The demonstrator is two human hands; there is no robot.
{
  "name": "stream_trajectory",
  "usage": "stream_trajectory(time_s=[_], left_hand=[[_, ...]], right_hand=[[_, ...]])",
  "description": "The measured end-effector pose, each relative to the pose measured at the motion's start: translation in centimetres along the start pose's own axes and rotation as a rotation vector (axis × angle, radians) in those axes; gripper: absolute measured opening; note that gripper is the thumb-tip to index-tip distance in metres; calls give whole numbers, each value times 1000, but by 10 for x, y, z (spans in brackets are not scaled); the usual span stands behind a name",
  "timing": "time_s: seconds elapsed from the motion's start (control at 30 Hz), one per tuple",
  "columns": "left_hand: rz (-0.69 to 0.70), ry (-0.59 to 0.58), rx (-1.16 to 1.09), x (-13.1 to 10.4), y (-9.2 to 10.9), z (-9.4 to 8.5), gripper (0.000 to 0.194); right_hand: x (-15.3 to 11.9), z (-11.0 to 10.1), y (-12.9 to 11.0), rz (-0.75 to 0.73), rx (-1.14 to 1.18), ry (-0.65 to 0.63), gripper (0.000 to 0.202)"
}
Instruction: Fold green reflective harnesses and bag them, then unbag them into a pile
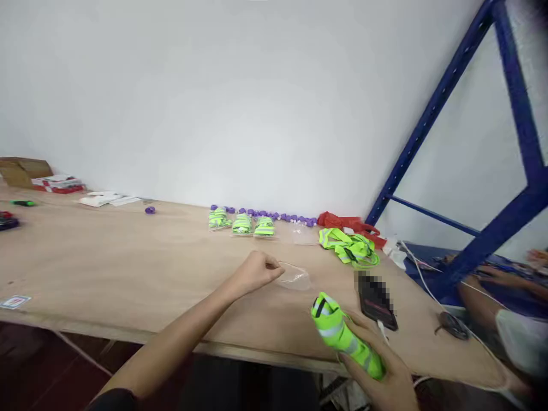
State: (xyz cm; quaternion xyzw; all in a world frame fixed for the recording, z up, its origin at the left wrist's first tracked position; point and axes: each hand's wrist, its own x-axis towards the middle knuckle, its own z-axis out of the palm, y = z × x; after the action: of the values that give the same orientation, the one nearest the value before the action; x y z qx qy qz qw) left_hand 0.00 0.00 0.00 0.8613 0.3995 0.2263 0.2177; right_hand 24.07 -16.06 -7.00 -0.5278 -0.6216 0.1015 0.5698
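My left hand [260,270] pinches the edge of a clear plastic bag [296,278] over the middle of the table. Near the front edge, my right hand [377,359] is wrapped round a rolled yellow-green reflective strap bundle [338,332]. Three bagged yellow-green bundles [242,224] sit in a row towards the wall. Loose yellow-green straps [351,246] lie in a heap at the back right, beside a red plastic bag [342,221].
Purple pieces [274,215] line the wall side. A phone [377,301] with a white cable lies right of the bundle. A blue metal frame [432,108] rises at right, another person's arm [483,302] beyond. Papers [105,198] and a cardboard box [23,171] are far left.
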Motion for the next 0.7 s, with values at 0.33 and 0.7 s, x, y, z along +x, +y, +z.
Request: stream_trajectory(time_s=[0.33, 0.7], left_hand=[[96, 104, 410, -21, 47, 35, 45], [431, -119, 157, -39, 14, 51, 67]], right_hand=[[28, -3, -15, 64, 17, -51, 35], [25, 4, 36, 119, -194, -253, 34]])
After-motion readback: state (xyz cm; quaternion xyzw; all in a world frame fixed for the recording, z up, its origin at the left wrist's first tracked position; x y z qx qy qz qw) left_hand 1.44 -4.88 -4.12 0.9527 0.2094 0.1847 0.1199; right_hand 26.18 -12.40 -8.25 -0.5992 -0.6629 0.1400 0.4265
